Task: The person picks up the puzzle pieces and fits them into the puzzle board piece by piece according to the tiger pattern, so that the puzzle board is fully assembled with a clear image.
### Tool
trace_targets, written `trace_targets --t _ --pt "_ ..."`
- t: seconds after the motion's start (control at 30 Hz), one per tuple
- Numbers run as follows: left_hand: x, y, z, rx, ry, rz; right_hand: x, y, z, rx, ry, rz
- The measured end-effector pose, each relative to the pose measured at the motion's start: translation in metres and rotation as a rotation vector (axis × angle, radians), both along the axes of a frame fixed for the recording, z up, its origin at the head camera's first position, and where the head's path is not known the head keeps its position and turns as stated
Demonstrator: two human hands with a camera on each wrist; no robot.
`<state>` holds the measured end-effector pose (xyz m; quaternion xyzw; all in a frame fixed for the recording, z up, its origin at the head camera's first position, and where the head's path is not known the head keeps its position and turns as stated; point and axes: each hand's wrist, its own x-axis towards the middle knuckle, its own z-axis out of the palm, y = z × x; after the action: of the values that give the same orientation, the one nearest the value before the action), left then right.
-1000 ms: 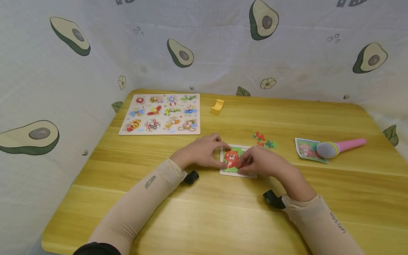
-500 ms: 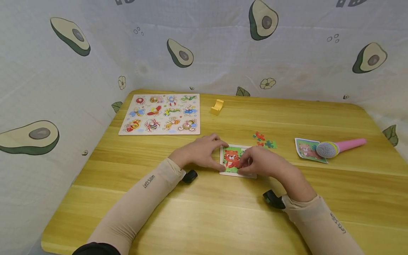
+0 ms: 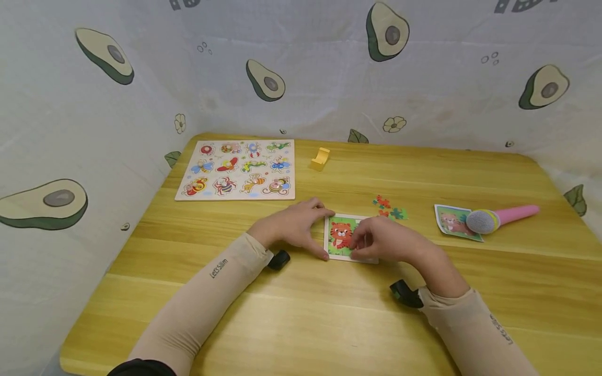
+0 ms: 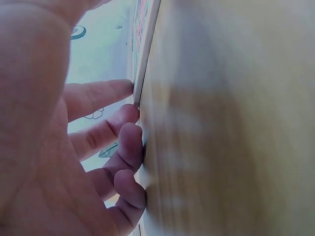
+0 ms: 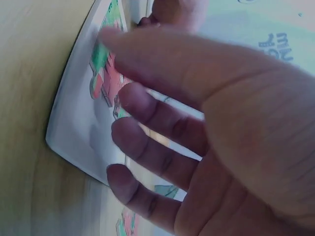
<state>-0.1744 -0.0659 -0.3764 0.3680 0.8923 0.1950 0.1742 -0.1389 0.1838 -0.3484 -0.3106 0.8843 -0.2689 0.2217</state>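
A white-framed jigsaw puzzle (image 3: 340, 234) of an orange tiger on green lies on the table between both hands. My left hand (image 3: 297, 224) is spread at its left side, thumb at the near left corner and index finger at the far left corner. In the left wrist view, the index fingertip meets the board's edge (image 4: 142, 69) and other fingertips rest on the table. My right hand (image 3: 390, 237) is over the right half and hides much of it. Its thumb and index finger pinch a red-and-green puzzle piece (image 5: 98, 81) at the picture's edge, beside the tray's bare white part (image 5: 78, 132).
Several loose puzzle pieces (image 3: 398, 213) lie just beyond the right hand. Farther right, a pink toy microphone (image 3: 505, 215) overlaps a picture card (image 3: 451, 222). At the back are an insect peg board (image 3: 235, 169) and a small yellow block (image 3: 321, 159).
My left thumb has slid slightly toward me, off the picture to the board's near left corner, and the index finger has shifted a little left. The right hand stays nearly still.
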Motion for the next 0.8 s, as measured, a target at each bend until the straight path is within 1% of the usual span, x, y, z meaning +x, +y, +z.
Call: trace_targets --t 0.1,0.2,0.27,0.33,0.43,0.5,0.63,0.73,0.8 --pt "0.0 0.0 -0.001 -0.002 0.002 0.0 0.0 0.002 0.001 -0.023 0.017 0.011" --pt "-0.001 0.0 -0.001 0.002 0.004 0.001 0.0 0.007 0.003 -0.029 0.038 -0.002" --pt "-0.001 0.001 -0.001 0.002 0.001 0.004 -0.002 0.013 0.006 -0.011 0.045 -0.038" --pt "-0.001 0.001 -0.002 0.004 -0.003 0.005 -0.003 0.022 0.01 0.011 0.035 -0.09" --pt "-0.001 0.002 -0.002 0.003 -0.013 0.003 -0.006 0.038 0.016 0.045 0.026 -0.173" --pt "0.0 0.002 -0.002 0.005 -0.018 0.003 -0.008 0.052 0.018 0.054 0.038 -0.22" --pt "0.0 0.002 -0.001 0.007 -0.02 0.0 -0.011 0.079 0.018 0.055 0.089 -0.282" --pt "0.0 0.002 -0.001 0.005 -0.017 0.0 -0.015 0.093 0.016 0.055 0.094 -0.307" --pt "0.0 0.001 -0.001 0.004 -0.021 0.0 -0.016 0.097 0.014 0.057 0.089 -0.322"
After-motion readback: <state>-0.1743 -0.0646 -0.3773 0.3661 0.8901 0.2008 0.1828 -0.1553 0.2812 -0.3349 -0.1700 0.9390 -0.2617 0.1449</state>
